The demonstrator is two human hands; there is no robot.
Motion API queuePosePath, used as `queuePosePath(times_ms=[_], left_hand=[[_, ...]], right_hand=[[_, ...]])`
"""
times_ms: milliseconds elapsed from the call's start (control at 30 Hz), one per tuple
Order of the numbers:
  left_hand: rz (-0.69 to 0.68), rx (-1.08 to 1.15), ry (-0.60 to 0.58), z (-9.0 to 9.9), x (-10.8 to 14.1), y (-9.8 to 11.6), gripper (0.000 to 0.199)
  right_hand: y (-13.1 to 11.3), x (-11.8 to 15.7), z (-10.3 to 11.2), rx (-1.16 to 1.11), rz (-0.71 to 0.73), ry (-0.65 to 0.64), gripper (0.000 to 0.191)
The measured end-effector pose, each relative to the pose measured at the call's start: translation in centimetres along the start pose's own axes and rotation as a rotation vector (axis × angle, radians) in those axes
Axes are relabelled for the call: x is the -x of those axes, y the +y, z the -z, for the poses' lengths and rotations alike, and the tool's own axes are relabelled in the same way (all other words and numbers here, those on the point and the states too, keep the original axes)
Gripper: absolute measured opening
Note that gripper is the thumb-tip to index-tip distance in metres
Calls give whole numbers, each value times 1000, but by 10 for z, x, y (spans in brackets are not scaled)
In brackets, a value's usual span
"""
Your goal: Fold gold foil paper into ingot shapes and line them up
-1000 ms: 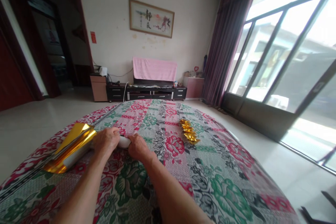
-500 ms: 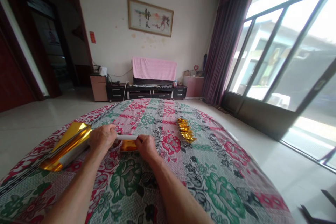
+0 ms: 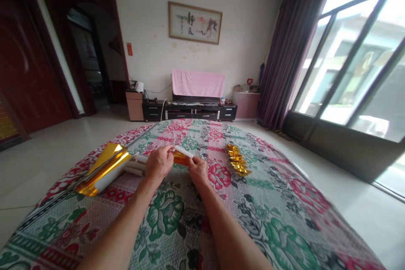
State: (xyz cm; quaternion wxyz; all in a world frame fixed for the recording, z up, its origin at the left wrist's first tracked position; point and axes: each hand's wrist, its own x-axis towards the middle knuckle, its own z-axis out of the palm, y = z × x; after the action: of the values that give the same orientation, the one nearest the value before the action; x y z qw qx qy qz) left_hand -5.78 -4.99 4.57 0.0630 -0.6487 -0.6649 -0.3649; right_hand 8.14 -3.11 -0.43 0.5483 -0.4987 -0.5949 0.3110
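Pale walls [image 3: 145, 12] close off the far side of a living room, with a framed calligraphy picture [image 3: 195, 22] hung slightly tilted above a black TV cabinet [image 3: 182, 115]. Pink cloth [image 3: 198, 83] drapes a wide object on the cabinet. Dark purple curtains [image 3: 292, 50] hang beside tall, bright windows [image 3: 341, 71] on the right, and a dark red door [image 3: 30, 63] stands at the left.

Nearer, a round-edged table wears a floral tablecloth [image 3: 247, 215] in red, green, grey and black. Both bare forearms reach over it from the bottom edge of the view. Between the 2 hands, above the middle of the cloth, is a small piece of gold foil [image 3: 181, 158] with a white strip along its far edge. The left hand [image 3: 160, 162] is curled nearly closed, gripping the foil's left end; the right hand [image 3: 199, 171] is likewise curled, pinching its right end.

Left of the left hand lies a loosely curled bundle of gold foil sheets [image 3: 109, 166], with their whitish backs partly showing. Just beside it, a pale rolled piece [image 3: 135, 165] extends partly behind the left wrist. Right of the right hand, well apart from it, folded gold foil pieces [image 3: 237, 161] sit in a close row on the cloth.
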Motion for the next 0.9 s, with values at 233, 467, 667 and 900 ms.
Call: queuePosePath(times_ms=[233,467,667,900], left_hand=[[214,226,-313,-9,4,-2,21],[321,399,-354,-28,6,-11,23],[354,713,-311,-34,9,-3,30],[226,944,-178,-47,8,-6,49]], right_hand=[[0,-2,4,-62,96,-6,30],[-1,-3,4,-328,-114,-110,34],[-8,-2,7,-550,-173,-111,29],[-6,-4,5,-611,-191,-96,33]])
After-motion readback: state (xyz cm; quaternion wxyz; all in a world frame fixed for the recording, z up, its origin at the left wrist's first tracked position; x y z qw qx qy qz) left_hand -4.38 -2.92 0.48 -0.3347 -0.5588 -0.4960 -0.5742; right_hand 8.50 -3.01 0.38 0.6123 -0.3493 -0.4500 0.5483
